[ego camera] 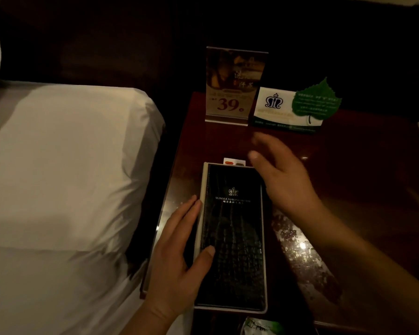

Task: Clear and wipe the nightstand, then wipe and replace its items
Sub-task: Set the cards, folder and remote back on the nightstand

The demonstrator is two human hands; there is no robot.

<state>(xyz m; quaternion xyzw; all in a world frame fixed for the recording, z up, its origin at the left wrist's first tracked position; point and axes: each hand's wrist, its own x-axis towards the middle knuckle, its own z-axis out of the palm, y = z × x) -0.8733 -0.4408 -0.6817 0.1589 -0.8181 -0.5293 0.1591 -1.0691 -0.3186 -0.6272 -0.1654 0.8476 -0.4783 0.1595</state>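
Dark wooden worktop filling the right half of the frame, with a white-sheeted bed at left. A black embossed folder lies flat at lower centre (a small card protrudes past its top edge). The left hand rests along the folder's left edge, thumb on the cover. The right hand, fingers spread and blurred, hovers at the folder's upper right corner. At upper centre stand an acrylic sign marked "39" and, just right, a white tent card with a green leaf card.
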